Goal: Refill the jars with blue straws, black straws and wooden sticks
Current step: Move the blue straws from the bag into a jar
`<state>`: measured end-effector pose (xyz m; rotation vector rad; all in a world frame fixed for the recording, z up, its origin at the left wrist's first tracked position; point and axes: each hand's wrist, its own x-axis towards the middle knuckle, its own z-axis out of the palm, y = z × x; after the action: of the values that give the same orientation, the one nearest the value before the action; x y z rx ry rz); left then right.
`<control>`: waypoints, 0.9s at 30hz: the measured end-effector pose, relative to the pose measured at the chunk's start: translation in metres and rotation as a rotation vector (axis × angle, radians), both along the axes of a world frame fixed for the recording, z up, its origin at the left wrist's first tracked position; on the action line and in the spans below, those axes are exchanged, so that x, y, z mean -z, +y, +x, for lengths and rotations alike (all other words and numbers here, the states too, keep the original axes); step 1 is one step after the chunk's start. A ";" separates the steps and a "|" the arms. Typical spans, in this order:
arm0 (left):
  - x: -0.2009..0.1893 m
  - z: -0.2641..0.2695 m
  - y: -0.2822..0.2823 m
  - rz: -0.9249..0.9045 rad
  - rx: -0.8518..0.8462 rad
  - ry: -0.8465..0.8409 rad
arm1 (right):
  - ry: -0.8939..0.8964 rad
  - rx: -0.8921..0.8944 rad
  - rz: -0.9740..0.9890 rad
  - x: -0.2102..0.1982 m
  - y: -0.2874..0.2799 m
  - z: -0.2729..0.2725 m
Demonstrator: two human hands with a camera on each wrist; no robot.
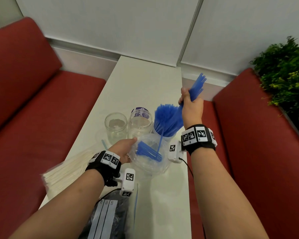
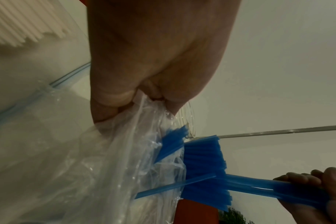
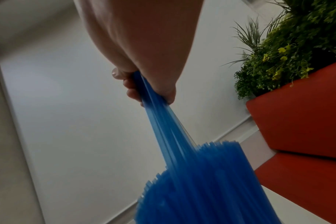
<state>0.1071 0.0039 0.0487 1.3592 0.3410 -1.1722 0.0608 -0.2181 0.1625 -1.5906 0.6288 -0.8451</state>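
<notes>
Purple label on middle jar point(image 1: 139, 124): lettering inverted, unreadable. No other text.

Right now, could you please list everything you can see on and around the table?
Table: one, white, between the benches.
Jars: three, clear glass; two empty, one packed with blue straws.
Plastic bag: one, clear, a few blue straws inside.
Pale sticks: one bundle, table's left edge.
Black straws bag: one, near edge.
Benches: two, red.
Plant: green, right.
Left hand: grips the plastic bag.
Right hand: grips a blue straw bunch.
</notes>
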 end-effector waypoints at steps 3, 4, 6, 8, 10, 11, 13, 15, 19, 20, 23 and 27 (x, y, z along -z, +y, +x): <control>0.001 0.002 0.001 0.014 -0.008 0.001 | -0.015 0.004 -0.007 0.007 0.004 0.002; 0.002 0.002 0.001 0.017 -0.012 -0.001 | -0.020 -0.005 0.004 0.013 0.007 0.002; 0.003 0.001 0.000 0.022 -0.020 -0.005 | 0.000 -0.031 0.019 0.027 0.012 0.001; 0.003 0.000 -0.001 0.025 -0.023 -0.003 | 0.060 -0.066 0.030 0.041 0.017 -0.002; 0.001 0.000 -0.001 0.021 -0.024 0.003 | 0.095 -0.100 0.039 0.048 0.020 -0.006; 0.000 0.000 -0.002 0.019 -0.022 0.003 | 0.085 -0.099 0.034 0.046 0.019 -0.006; -0.002 0.001 -0.002 0.019 -0.025 -0.001 | 0.009 -0.047 -0.028 0.034 0.015 -0.005; -0.004 0.003 -0.002 0.017 -0.029 0.001 | -0.083 0.025 -0.133 0.019 0.008 -0.001; 0.000 0.003 -0.003 0.020 -0.016 -0.004 | 0.023 0.003 -0.359 0.016 0.008 0.006; 0.001 0.002 -0.004 0.021 -0.016 -0.004 | 0.167 -0.051 -0.449 0.026 0.010 0.006; 0.002 0.000 -0.004 0.022 -0.006 -0.011 | 0.826 -0.206 -0.766 0.064 0.022 -0.003; 0.000 0.002 -0.002 0.026 -0.010 -0.021 | 0.877 -0.303 -0.888 0.074 0.023 -0.006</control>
<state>0.1096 0.0015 0.0487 1.3898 0.3485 -1.1481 0.0551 -0.1949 0.0882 -2.8295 0.6013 -0.1187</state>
